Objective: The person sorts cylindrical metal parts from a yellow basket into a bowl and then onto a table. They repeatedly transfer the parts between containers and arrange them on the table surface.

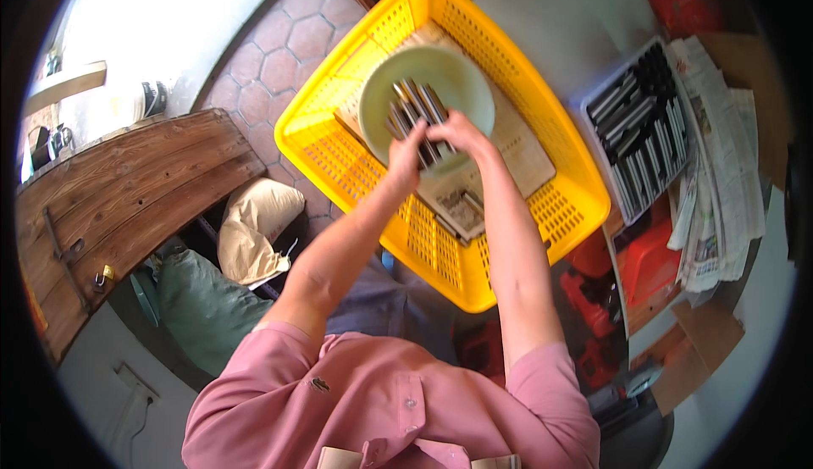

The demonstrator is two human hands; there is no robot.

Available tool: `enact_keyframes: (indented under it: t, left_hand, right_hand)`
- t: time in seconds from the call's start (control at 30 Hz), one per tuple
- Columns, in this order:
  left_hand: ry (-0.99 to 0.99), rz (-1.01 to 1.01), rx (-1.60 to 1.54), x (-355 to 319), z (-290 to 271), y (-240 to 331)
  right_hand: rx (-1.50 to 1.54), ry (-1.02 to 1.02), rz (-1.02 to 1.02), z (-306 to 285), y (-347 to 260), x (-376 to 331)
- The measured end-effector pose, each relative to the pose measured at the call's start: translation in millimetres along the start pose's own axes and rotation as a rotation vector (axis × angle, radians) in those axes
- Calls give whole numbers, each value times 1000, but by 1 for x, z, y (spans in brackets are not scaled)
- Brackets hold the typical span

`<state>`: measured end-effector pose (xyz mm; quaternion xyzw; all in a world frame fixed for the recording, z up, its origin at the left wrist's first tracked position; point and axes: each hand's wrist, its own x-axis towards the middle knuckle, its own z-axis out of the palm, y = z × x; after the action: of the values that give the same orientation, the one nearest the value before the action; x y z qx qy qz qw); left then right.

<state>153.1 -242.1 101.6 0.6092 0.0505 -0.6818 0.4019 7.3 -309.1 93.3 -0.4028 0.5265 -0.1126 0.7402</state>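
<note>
1. The left hand [406, 154] is grasping the lower left side of a bundle of metal rods [410, 111], thumb toward the right hand.
2. The right hand [460, 133], just beside it, is closed on the same bundle from the right.
3. The rods lie between the two hands, fanning out beyond the fingertips, over the bowl [468, 79].
4. This pale green bowl is below both hands, its open inside showing beyond them.
5. Around the bowl and under the hands is the yellow basket [583, 183], with cardboard [529, 157] lying in it beneath the bowl.
6. Well to the right of the right hand is a tray [603, 149] of dark and silvery pieces, with newspapers [720, 177] beside it.
7. Well left of the left hand are a sack [258, 215] and a plank surface [140, 185].
</note>
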Motion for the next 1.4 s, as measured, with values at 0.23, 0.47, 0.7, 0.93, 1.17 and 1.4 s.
enact_keyframes:
  t: [0.23,0.47,0.7,0.93,1.17,1.4]
  left_hand:
    - [117,104,399,4,-1,12]
    - [2,562,720,-54,-58,19]
    - [2,1255,1675,-103,-90,77]
    - [49,1252,1812,-95,-95,70]
    - [53,1251,1788,-94,-92,71]
    - [69,1280,1718,-95,-95,71]
  right_hand:
    - [-287,570,-205,-12,17,-23]
    - [-746,386,367,12,184,-108]
    - [-759,103,468,67,240,-136]
    - [-588,217,629,107,251,-138]
    - [-371,9,630,84,239,-131]
    - [-50,-97,350,46,128,-148]
